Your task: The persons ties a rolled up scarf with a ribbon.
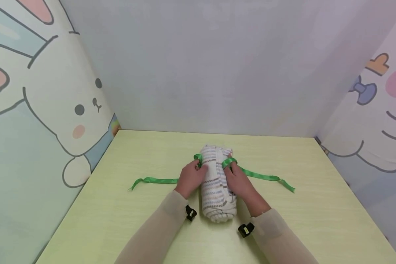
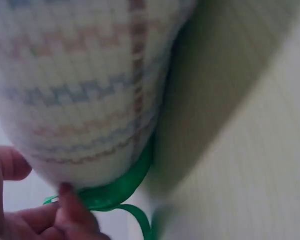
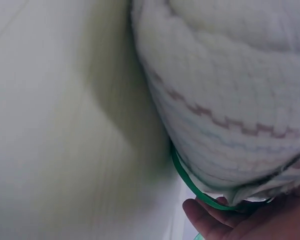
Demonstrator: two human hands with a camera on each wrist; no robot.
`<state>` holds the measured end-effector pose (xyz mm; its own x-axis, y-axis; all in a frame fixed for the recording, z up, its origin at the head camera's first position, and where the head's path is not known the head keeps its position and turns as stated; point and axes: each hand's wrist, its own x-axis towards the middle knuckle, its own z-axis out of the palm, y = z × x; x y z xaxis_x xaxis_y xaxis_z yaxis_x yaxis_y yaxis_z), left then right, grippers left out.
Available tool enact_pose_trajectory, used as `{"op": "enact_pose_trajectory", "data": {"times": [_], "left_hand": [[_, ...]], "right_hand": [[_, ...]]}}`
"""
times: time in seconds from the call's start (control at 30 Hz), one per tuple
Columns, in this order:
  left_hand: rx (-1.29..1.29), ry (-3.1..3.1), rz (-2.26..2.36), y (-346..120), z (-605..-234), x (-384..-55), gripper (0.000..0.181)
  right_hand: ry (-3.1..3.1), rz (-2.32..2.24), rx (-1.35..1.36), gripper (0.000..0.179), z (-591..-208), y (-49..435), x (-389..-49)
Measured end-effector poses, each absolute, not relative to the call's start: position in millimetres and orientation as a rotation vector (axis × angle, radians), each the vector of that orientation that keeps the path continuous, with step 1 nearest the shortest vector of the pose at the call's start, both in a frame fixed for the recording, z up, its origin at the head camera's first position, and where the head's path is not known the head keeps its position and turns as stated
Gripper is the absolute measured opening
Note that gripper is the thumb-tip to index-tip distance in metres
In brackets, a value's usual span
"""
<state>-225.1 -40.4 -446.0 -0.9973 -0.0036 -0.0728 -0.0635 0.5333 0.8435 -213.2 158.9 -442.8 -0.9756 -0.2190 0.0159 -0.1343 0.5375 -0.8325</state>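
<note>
A rolled-up striped cloth (image 1: 212, 190), white with blue, pink and brown zigzag bands, lies lengthwise on the table. A green ribbon (image 1: 260, 176) runs beneath it, one tail out to each side. On the roll's left side my left hand (image 1: 190, 179) pinches the ribbon, which loops up above the fingers. My right hand (image 1: 239, 180) holds the ribbon's other side against the right of the roll. In the left wrist view the green ribbon (image 2: 117, 192) curves under the cloth beside the fingertips. The right wrist view has the ribbon (image 3: 187, 180) passing from under the roll to the fingers.
The pale yellow-green table (image 1: 85, 227) extends around the roll. A plain light wall (image 1: 217, 66) stands behind it, with cartoon-printed panels at the left (image 1: 52, 110) and right (image 1: 366, 121). A small black device (image 1: 245, 230) sits at each wrist.
</note>
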Motion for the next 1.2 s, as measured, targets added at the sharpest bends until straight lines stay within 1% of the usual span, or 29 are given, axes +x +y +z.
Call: {"op": "enact_pose_trajectory", "data": {"times": [0.07,0.13,0.2,0.3,0.37,0.43,0.63,0.73,0.83,1.03,1.2], "left_hand": [[-0.108,2.708,1.54,-40,-447,-229,0.046],[-0.147,2.724,1.595,-39,-448,-233,0.041],[-0.184,2.713,1.657,-38,-449,-237,0.034],[-0.241,2.666,1.746,-36,-449,-242,0.024],[-0.285,2.623,1.804,-35,-448,-244,0.019],[-0.314,2.591,1.844,-34,-448,-244,0.018],[-0.364,2.509,1.897,-34,-444,-238,0.024],[-0.389,2.428,1.999,-34,-443,-234,0.019],[-0.403,2.269,2.194,-34,-441,-232,0.017],[-0.43,1.918,2.524,-34,-437,-229,0.025],[-0.319,1.492,2.772,-36,-436,-225,0.033]], "right_hand": [[2.666,-1.449,-0.316,0.058,-442,158,-213],[2.656,-1.468,-0.329,0.059,-441,157,-212],[2.648,-1.486,-0.336,0.062,-440,155,-212],[2.614,-1.518,-0.307,0.072,-439,153,-212],[2.602,-1.525,-0.251,0.076,-440,153,-213],[2.601,-1.527,-0.185,0.076,-441,152,-213],[2.654,-1.549,0.019,0.06,-443,152,-218],[2.572,-1.668,0.094,0.054,-443,154,-219],[2.459,-1.791,0.161,0.053,-441,157,-218],[2.252,-1.96,0.249,0.053,-432,165,-216],[1.926,-2.218,0.302,0.053,-429,169,-213]]}}
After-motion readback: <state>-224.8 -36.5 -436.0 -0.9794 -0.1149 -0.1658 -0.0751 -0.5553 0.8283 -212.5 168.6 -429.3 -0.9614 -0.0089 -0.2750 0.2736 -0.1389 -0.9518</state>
